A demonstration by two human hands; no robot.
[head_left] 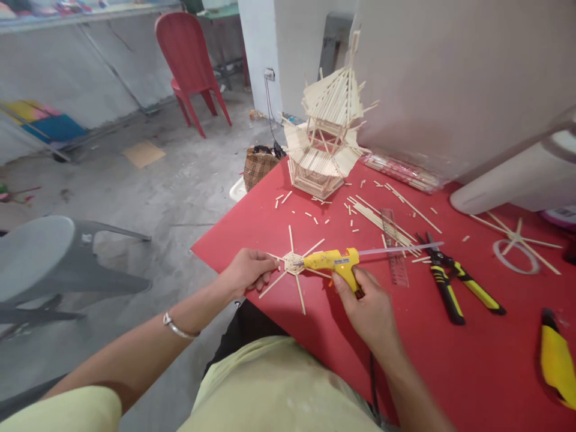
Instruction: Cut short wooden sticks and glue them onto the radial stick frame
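My right hand (369, 306) grips the handle of a yellow glue gun (333, 261) whose nozzle points left onto a small star-shaped piece of thin wooden sticks (293, 264) lying on the red table (315, 336). A clear glue stick (400, 248) juts out of the gun's back toward the right. My left hand (247, 271) is closed in a pinch on the left spokes of the star piece and holds it flat on the table.
A pagoda-like stick model (326, 138) stands at the table's far edge. Loose sticks (382, 219), a ruler (393, 249), yellow-black cutters (454, 285), another stick star (517, 240) and a yellow tool (558, 360) lie to the right. A grey stool (49, 264) and red chair (191, 66) stand on the floor at left.
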